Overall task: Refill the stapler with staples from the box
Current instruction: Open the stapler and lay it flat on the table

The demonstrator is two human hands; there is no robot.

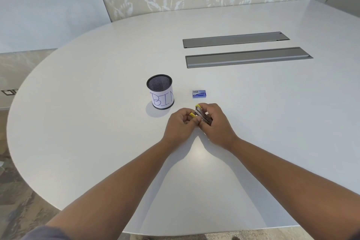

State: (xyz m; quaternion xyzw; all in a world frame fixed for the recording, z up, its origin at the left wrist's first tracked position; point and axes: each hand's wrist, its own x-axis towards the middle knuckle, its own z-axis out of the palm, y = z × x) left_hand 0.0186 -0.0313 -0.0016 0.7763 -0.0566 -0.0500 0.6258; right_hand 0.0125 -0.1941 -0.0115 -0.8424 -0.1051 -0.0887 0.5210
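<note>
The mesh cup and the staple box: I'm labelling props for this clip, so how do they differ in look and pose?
The mesh cup is a black, round, upright holder, open on top; the staple box is blue, rectangular and lies flat. The mesh cup wears a white paper label handwritten "BIN"; the staple box has small print, too small to read. The mesh cup is far bigger than the staple box. Both stand untouched on the table.
</note>
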